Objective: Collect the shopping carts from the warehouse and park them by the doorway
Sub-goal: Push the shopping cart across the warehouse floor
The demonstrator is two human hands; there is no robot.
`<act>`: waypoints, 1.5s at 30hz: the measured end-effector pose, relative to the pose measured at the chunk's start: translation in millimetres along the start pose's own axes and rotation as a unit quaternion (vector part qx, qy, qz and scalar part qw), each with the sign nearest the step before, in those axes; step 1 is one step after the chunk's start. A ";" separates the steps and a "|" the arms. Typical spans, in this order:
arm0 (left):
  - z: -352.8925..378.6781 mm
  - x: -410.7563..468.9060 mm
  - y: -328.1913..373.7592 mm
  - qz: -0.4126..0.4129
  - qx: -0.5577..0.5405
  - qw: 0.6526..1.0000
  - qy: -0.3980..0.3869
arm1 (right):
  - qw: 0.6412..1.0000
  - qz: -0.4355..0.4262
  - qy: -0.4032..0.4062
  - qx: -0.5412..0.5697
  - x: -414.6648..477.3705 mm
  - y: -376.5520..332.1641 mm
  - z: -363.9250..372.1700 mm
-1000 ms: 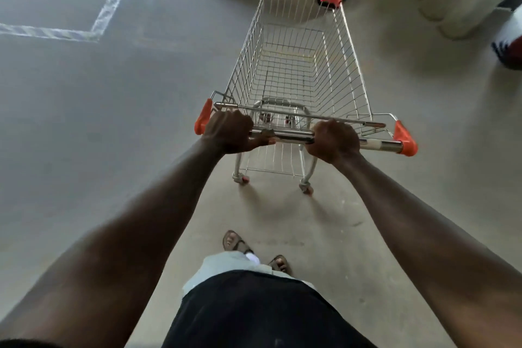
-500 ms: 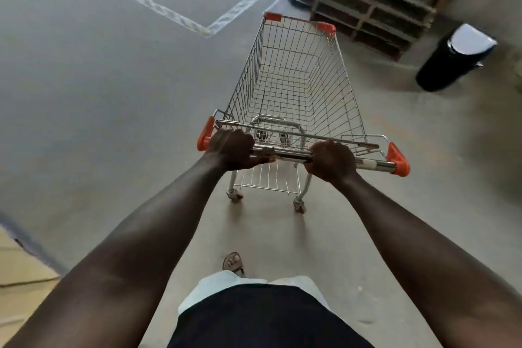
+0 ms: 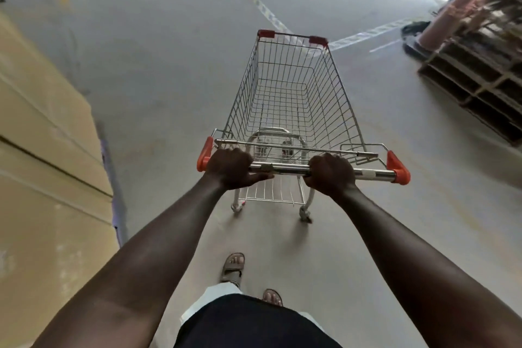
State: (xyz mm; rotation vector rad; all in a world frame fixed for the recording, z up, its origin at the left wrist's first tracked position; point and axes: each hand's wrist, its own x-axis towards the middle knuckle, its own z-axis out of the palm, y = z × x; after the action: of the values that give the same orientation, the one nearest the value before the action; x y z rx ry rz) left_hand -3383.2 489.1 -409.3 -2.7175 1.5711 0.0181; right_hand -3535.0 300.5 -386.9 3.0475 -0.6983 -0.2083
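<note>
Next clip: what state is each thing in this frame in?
Shopping cart: upright on its wheels, basket empty.
Left hand: grips the handle near its left end.
Right hand: grips the handle right of its middle.
Pallets: stacked at the right, apart from the cart.

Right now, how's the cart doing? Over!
Left hand and right hand both grip the handle. Cart upright, basket empty. Pallets off right, yellow wall off left, neither touching.
</note>
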 end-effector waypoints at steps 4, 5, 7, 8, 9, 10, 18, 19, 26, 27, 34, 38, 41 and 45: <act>0.3 -33.6 7.3 -0.075 0.010 0.997 0.019 | 0.997 -0.071 0.006 -0.006 -0.3 -7.4 -2.0; -0.8 -40.8 9.0 -0.092 0.013 0.996 0.014 | 0.996 -0.086 0.008 -0.007 0.4 -9.8 -2.9; -3.0 -53.2 10.1 -0.116 0.019 0.993 0.009 | 0.994 -0.112 0.012 -0.010 2.1 -16.6 -4.7; -3.9 -58.7 9.4 -0.127 0.020 0.992 0.010 | 0.992 -0.123 0.013 -0.011 3.6 -20.8 -5.3; -5.0 -63.9 8.3 -0.140 0.018 0.990 0.011 | 0.991 -0.133 0.012 -0.012 6.0 -25.6 -5.7; -5.3 -68.1 6.3 -0.152 0.016 0.988 0.012 | 0.990 -0.141 0.011 -0.013 8.8 -30.6 -6.5; 11.3 -82.9 -46.8 -0.218 0.002 0.974 0.057 | 0.979 -0.202 0.013 -0.025 47.5 -81.5 -10.0; 12.8 -81.6 -56.1 -0.222 0.001 0.973 0.059 | 0.979 -0.203 0.011 -0.028 54.7 -88.3 -10.4; 18.3 -46.5 -130.0 -0.222 0.006 0.973 0.064 | 0.979 -0.201 0.008 -0.044 127.2 -128.6 -14.5; 18.6 -39.0 -142.5 -0.219 0.006 0.973 0.065 | 0.979 -0.199 0.009 -0.046 139.8 -134.3 -15.7; 8.1 20.3 -232.7 -0.194 -0.007 0.980 0.035 | 0.984 -0.171 0.010 -0.047 230.1 -177.7 -30.2; -3.1 54.5 -271.4 -0.192 -0.003 0.981 0.021 | 0.985 -0.161 0.001 -0.058 278.9 -191.5 -44.8; -7.6 82.8 -296.7 -0.184 -0.015 0.983 0.011 | 0.986 -0.150 -0.006 -0.068 315.8 -198.2 -52.2; -8.2 127.8 -337.9 -0.185 -0.014 0.982 0.015 | 0.987 -0.138 -0.010 -0.080 378.3 -208.1 -60.5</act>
State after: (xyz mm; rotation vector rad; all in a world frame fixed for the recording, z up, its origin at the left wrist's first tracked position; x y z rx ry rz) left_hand -3026.5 546.9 -403.7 -2.9976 1.0525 -0.0014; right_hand -3099.5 322.4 -383.1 2.9777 -0.2408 -0.2805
